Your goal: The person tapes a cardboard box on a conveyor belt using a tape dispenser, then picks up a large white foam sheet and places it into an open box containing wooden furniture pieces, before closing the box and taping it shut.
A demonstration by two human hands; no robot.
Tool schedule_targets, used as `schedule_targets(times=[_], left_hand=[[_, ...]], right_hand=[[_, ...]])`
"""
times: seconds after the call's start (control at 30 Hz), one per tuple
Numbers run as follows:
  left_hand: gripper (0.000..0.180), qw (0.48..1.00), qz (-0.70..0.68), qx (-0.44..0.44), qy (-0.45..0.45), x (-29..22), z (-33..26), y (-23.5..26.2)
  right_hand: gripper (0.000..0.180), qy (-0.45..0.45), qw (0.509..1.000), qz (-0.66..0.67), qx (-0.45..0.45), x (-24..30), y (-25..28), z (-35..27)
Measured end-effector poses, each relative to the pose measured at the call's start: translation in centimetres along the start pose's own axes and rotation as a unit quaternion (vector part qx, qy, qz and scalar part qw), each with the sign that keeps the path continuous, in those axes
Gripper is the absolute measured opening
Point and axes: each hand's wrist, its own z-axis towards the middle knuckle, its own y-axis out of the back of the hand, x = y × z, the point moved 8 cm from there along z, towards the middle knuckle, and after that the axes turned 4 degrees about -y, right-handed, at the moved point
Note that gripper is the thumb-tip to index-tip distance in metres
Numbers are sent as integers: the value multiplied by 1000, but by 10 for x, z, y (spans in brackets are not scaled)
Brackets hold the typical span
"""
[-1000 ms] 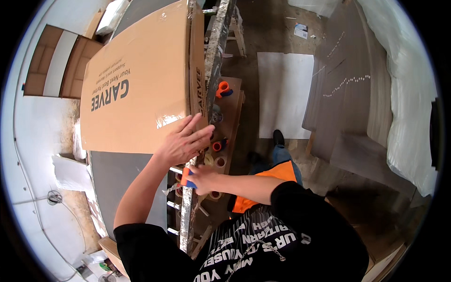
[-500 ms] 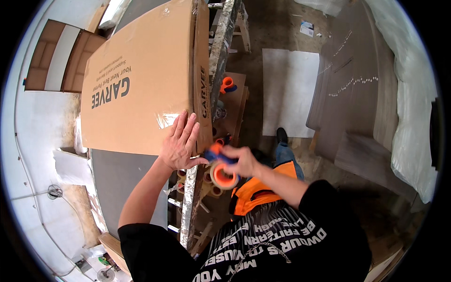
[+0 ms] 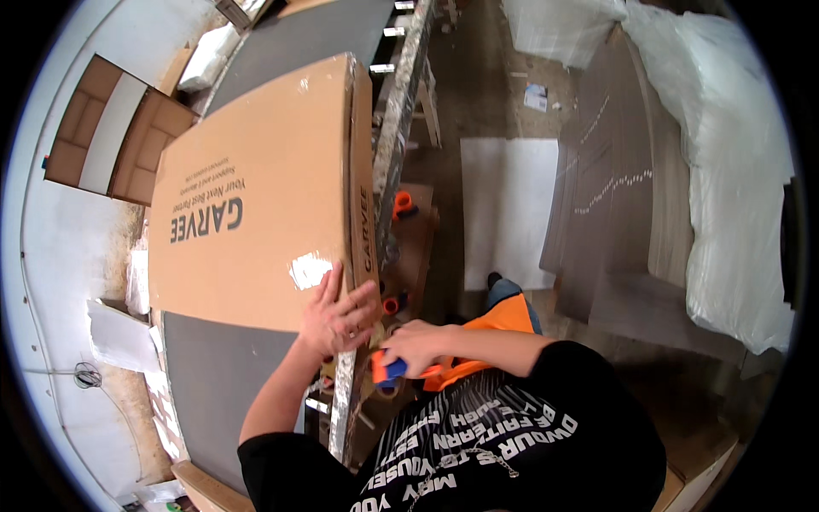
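A large brown cardboard box [image 3: 256, 188] lies on a dark grey conveyor belt [image 3: 226, 375], with clear tape shining near its near right corner. My left hand [image 3: 339, 317] rests on that corner, its fingers apart, some on the top and some over the right edge. Just right of the corner, my right hand [image 3: 411, 348] is closed around an orange and blue tape dispenser [image 3: 388, 369]. The dispenser's roll is mostly hidden by the hand.
Along the belt runs a paint-spotted metal rail [image 3: 394, 128]. Below it, another orange tape dispenser [image 3: 403, 205] sits on a brown board [image 3: 418, 239]. A white sheet [image 3: 510, 205] lies on the floor beside stacked grey-brown panels [image 3: 610, 196] and plastic-wrapped goods [image 3: 729, 171].
My right hand has brought the tape dispenser down and toward my body, turning it. My left hand has slid to the box's right edge. The whole view has shifted, so the box appears lower.
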Motion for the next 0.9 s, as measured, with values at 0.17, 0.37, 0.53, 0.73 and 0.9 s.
schedule_targets(times=[0.17, 0.37, 0.53, 0.73, 0.9], left_hand=[[49, 997, -64, -2, 37, 1, 0, 1], [62, 991, -36, 47, 120, 45, 90, 2], [79, 985, 123, 45, 117, 172, 273, -2], [106, 906, 69, -58, 413, 346, 346, 30], [112, 881, 40, 22, 470, 349, 343, 26]], right_hand=[[61, -136, 967, 125, -177, -110, 100, -134], [62, -218, 863, 266, -371, -218, 201, -228], [62, -119, 782, 389, -471, -332, 268, -192], [69, -80, 741, 542, -389, -407, 376, -100], [61, -34, 749, 630, -202, -441, 496, 38]])
